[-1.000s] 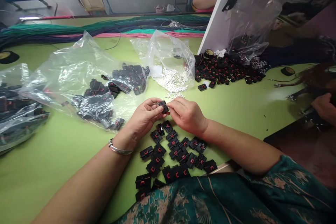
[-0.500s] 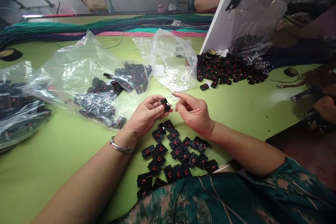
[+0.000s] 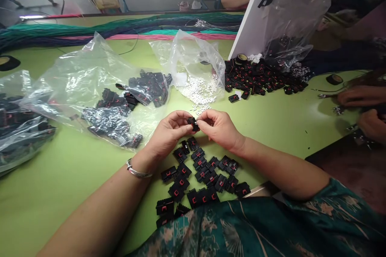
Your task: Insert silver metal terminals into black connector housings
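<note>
A small black connector (image 3: pixel 193 123) is pinched between the thumb and fingers of my left hand (image 3: pixel 172 130). My right hand (image 3: pixel 219 129) meets it from the right, its thumb and index finger pressed together at the connector's edge, where a tiny white piece (image 3: pixel 197 123) shows. Just beyond my hands lie small white pieces (image 3: pixel 200 90), mostly inside an open clear bag (image 3: pixel 217 58), with some spilled at its mouth. Several black connectors with red clips (image 3: pixel 200 163) are spread on the green table (image 3: pixel 271 128) between my forearms.
Clear bags of black connectors (image 3: pixel 111 122) lie to the left. A heap of connectors (image 3: pixel 259 78) sits at the back right beside a white panel (image 3: pixel 251 16). Wires (image 3: pixel 120 28) run along the far edge. Another person's hands (image 3: pixel 369 124) are at the right.
My right hand has moved left onto the connector, its fingers closing at its edge. The other person's hand has come further into view at the right. The view has shifted slightly.
</note>
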`<state>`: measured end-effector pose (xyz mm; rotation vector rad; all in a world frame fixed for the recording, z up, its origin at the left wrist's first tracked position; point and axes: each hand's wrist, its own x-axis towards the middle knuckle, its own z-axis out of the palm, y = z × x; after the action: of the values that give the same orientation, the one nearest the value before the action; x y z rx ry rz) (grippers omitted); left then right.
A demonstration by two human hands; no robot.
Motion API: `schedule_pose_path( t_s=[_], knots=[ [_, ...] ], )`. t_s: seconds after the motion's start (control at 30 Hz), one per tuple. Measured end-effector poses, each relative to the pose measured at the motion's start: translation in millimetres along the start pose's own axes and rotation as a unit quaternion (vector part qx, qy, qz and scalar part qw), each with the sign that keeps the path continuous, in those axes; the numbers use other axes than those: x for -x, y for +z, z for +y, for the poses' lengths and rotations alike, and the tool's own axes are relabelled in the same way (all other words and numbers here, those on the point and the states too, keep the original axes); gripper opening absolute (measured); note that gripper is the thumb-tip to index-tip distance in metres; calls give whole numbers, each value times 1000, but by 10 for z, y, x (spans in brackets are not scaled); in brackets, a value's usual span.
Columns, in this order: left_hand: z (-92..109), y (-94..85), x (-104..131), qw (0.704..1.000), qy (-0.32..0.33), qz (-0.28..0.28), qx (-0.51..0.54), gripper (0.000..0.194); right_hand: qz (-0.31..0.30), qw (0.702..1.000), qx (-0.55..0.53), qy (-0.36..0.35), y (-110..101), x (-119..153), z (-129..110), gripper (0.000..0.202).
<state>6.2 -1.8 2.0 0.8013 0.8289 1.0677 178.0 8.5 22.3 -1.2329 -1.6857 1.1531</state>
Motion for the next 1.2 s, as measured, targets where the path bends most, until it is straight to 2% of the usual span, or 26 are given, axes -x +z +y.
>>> schedule_pose_path(
  t_s=[0.17,0.3,0.43,0.53,0.67,0.9,1.0,1.1,1.17,1.2],
  knots=[
    [-25,54,8,998,-33,39,27,39,22,995,76,-63,60,-43,134,7],
    [-43,51,10,998,-18,56,-30,37,-7,993,109,-47,64,-70,158,10],
    [-33,44,8,999,-10,43,-28,36,-35,999,-11,37,22,-49,78,6],
    [-16,37,4,1000,-20,12,10,38,-61,983,-140,100,-15,-43,29,12],
    [-6,26,3,1000,-24,-1,7,38,-71,972,-191,117,-43,-59,29,15],
    [-36,25,14,999,-1,18,-37,34,-60,989,-89,104,-32,-56,43,7],
    [-60,19,12,997,-2,40,-61,34,-40,998,28,35,-18,-57,72,8],
    [-72,11,4,996,-7,50,-73,35,-25,986,150,-66,-10,-66,102,12],
    [-67,8,0,996,-11,47,-68,35,-23,982,166,-83,-5,-68,105,13],
    [-61,7,-2,997,-14,45,-60,36,-24,987,144,-68,-2,-66,100,13]
  ],
)
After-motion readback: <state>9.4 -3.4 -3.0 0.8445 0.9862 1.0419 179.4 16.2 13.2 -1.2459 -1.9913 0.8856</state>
